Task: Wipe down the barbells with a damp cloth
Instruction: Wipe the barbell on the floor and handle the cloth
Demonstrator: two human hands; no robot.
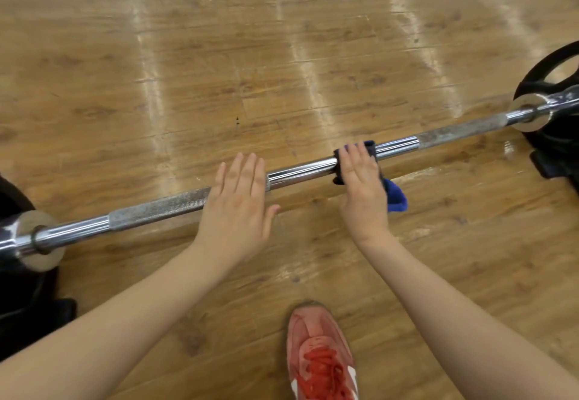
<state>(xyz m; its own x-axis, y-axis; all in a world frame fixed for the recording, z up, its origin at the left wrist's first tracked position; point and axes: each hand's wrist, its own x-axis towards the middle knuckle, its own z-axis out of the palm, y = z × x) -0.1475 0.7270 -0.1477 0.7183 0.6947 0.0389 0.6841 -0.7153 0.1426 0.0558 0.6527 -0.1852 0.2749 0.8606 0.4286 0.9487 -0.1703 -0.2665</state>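
Flat-fingered, the right hand presses the blue cloth onto the barbell at centre, slanting eight to two o'clock, while the open left hand rests alongside, likely stopping roll.

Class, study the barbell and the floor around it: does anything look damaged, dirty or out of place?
The barbell's knurled sections look dull and speckled beside the shiny smooth middle, as if tarnished or grimy. Nothing is spilled on the wooden floor.
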